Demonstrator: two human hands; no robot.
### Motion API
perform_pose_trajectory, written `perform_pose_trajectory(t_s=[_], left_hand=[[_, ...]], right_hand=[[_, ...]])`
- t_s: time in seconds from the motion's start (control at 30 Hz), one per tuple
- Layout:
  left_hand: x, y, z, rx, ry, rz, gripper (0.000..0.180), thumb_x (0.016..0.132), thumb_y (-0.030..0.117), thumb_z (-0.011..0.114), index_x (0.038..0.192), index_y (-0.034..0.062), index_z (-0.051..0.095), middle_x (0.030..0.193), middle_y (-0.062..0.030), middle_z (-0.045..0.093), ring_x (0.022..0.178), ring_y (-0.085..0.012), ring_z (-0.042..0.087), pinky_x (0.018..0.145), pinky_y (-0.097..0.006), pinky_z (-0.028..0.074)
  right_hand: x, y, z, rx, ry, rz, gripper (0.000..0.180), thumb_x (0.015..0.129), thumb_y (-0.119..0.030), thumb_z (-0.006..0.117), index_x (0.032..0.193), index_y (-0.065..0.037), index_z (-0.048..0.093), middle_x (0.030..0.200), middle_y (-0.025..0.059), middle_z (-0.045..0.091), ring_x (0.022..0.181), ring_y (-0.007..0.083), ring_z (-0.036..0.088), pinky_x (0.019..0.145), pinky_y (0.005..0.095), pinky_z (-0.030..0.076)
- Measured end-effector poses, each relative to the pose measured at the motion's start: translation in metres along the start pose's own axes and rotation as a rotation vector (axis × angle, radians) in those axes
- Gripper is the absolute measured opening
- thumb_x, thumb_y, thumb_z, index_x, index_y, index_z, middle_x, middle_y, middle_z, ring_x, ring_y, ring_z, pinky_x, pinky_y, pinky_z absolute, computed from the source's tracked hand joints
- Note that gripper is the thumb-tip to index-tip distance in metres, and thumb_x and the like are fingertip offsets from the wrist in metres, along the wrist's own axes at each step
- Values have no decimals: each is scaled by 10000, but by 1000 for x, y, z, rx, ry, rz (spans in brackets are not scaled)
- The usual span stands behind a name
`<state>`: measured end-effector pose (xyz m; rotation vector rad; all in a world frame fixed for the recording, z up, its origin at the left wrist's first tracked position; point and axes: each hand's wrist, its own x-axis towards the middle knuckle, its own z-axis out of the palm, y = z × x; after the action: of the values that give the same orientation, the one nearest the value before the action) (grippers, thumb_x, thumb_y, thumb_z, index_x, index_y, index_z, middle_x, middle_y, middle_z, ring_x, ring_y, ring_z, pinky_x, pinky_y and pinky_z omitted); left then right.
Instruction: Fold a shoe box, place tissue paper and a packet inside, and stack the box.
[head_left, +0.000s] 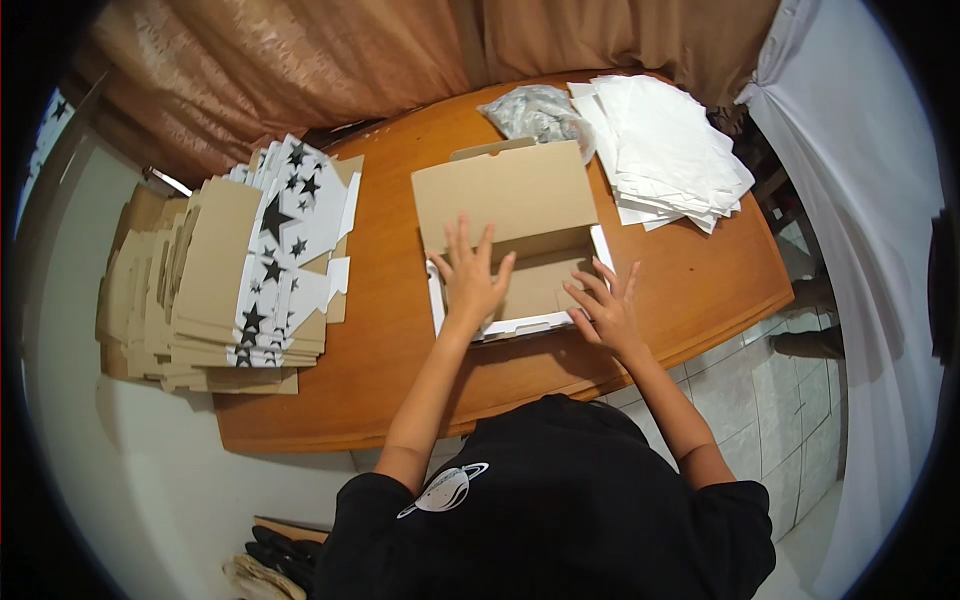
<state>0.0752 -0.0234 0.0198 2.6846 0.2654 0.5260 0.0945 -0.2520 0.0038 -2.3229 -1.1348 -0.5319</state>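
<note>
There was a single view, taken from a wide fisheye camera worn on the person's head. It looked steeply down and forward over the black-shirted chest and shoulders, which filled the lower middle of the picture. The orange-brown wooden worktop (690, 280) sat close below, its near edge curving across the middle of the frame and its far edge meeting the brown curtain (300, 60) at the top. Both bare forearms entered from below and reached towards the centre, where the lens sat nearest to things. Straight edges bowed towards the rim, and a dark round border closed off the corners. No second view shared the scene.
</note>
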Motion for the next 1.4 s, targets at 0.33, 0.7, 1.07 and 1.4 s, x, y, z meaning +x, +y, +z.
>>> perform_pose_trajectory(t_s=[0.33,0.7,1.07,1.4], left_hand=[[66,103,82,-174,-117,526,441,786,299,583,1148,49,546,1384,-175,323,1310,-359,240,1007,-640,84],[149,163,170,52,-309,627,368,786,241,501,1079,28,568,1354,-150,384,1297,-394,250,932,-737,27],[166,163,218,138,-355,621,418,783,177,442,1155,8,531,1367,-105,375,1310,-365,236,926,-741,-32],[173,167,179,82,-70,709,351,792,192,515,1088,13,572,1297,-50,434,1283,-338,288,924,-746,10]], right_hand=[[16,87,-16,-109,341,530,187,806,-174,578,983,-166,635,1153,-5,535,1250,286,329,1001,652,-15],[31,192,5,-277,111,660,277,798,-162,538,1055,-90,615,1275,33,461,1284,329,251,982,691,22],[35,235,22,-351,14,609,338,819,-180,496,1130,-70,571,1322,12,422,1310,313,219,986,692,17],[37,222,4,-458,204,530,389,805,-146,504,1185,-76,540,1337,-53,415,1306,283,259,961,717,-27]])
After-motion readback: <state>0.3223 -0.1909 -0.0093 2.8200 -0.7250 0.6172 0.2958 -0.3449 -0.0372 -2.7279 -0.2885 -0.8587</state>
